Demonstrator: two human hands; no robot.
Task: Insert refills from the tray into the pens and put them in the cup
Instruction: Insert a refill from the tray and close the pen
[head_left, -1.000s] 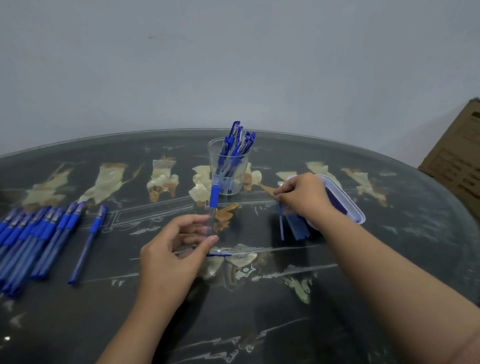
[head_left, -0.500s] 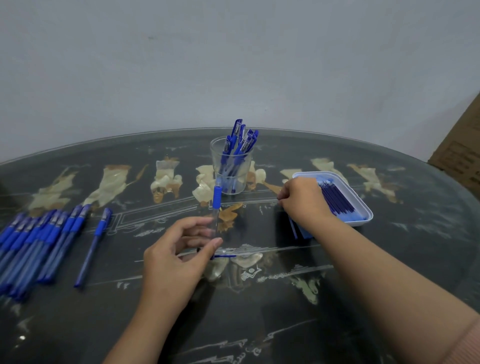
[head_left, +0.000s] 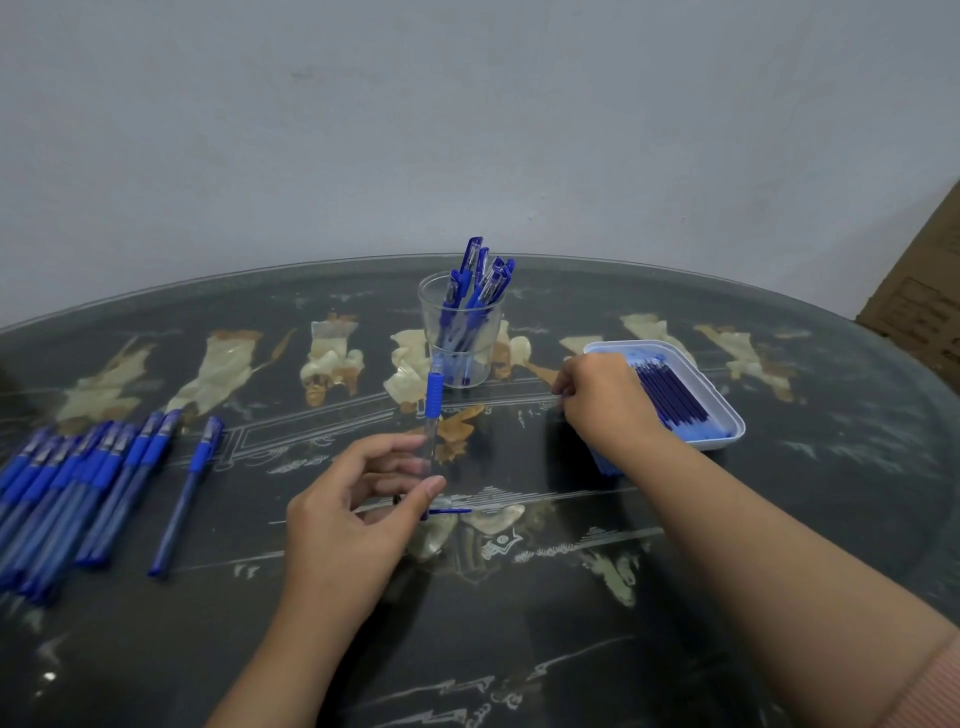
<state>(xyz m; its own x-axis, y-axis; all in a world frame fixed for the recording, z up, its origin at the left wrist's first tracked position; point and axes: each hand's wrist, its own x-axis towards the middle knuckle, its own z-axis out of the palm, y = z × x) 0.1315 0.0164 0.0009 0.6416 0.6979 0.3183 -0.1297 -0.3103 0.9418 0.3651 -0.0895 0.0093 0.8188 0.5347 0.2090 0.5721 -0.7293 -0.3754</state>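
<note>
Refills (head_left: 670, 395) lie lengthwise in the tray (head_left: 730, 423) under the right hand (head_left: 602, 400), its curled fingers hiding any catch, while the left hand (head_left: 363, 509) pinches a pen (head_left: 432, 400) upright, well leftward, near the cup (head_left: 462, 338).

A pen barrel (head_left: 432, 410) stands upright between the fingers (head_left: 384, 449) and thumb of the left hand (head_left: 353, 514). The cup (head_left: 460, 338) of pens sits on the table (head_left: 519, 649) just beyond those fingers, and a row of pens (head_left: 78, 483) lies well to their left. The fingers (head_left: 569, 387) of the right hand (head_left: 605, 402) are at the left end of the tray (head_left: 730, 434), with the refills (head_left: 670, 395) in it just to their right.
</note>
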